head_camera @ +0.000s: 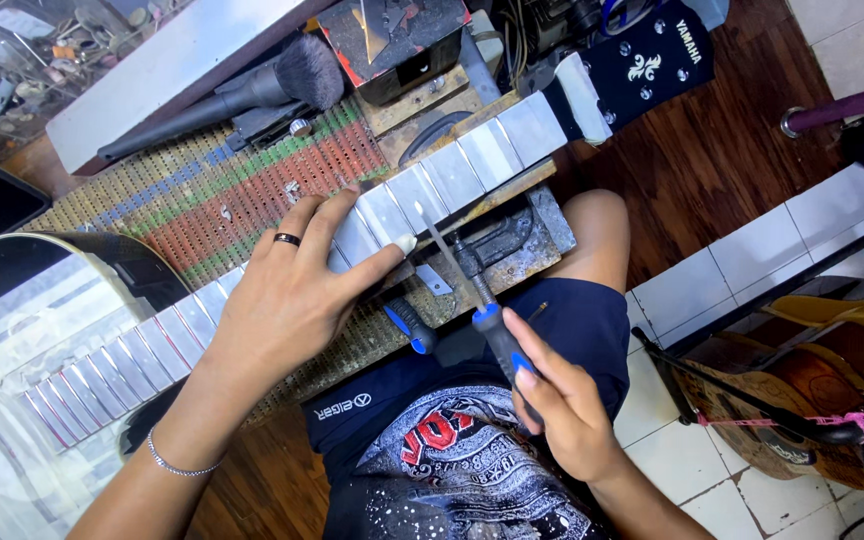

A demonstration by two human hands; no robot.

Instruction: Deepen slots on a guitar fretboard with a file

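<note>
Left hand (287, 295) lies spread and relaxed on the guitar neck (392, 205), palm down, fingers over the taped fretboard, thumb pressed along its near edge; ring on one finger, bracelet at the wrist. Right hand (562, 405) is clenched round the blue-and-black handle of a slim file (457, 270); its tip rests on the neck's near edge, just beside the thumb. The neck lies across a woven mat (202, 190) on the table; a brush (242, 90) sits beyond.
</note>
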